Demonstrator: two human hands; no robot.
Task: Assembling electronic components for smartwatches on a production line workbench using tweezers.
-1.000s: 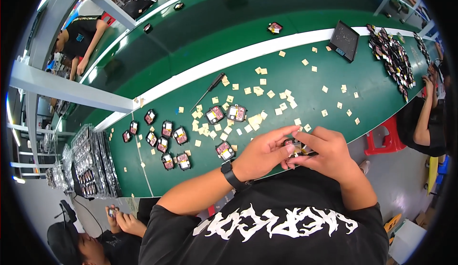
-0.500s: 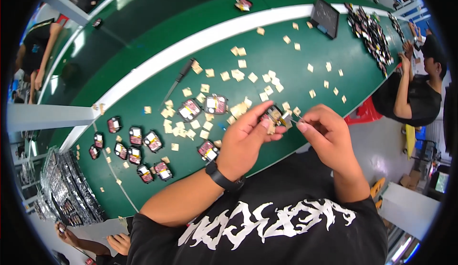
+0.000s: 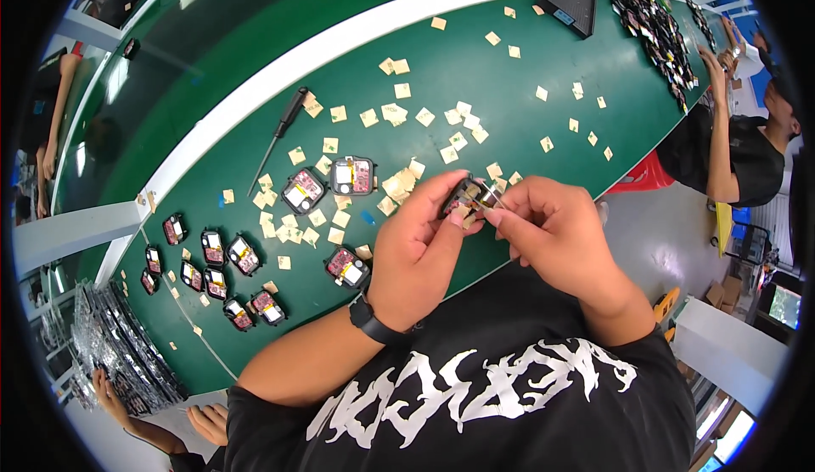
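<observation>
head view: near the centre of the frame, the left hand (image 3: 422, 255) grasps a small black casing (image 3: 459, 194) in its fingers, seemingly steadying it for the right hand (image 3: 552, 227), whose fingers pinch a thin pale piece (image 3: 493, 195), too blurred to identify. open casings (image 3: 268, 307) lie lower left on the green counter (image 3: 484, 77), probably face up for access. jagged white lettering (image 3: 467, 404) crosses the black shirt; smaller print is unreadable.

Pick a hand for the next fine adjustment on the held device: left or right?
Right, probably: the right hand is poised at the right side of the device, while the left hand is occupied cradling it.
</observation>
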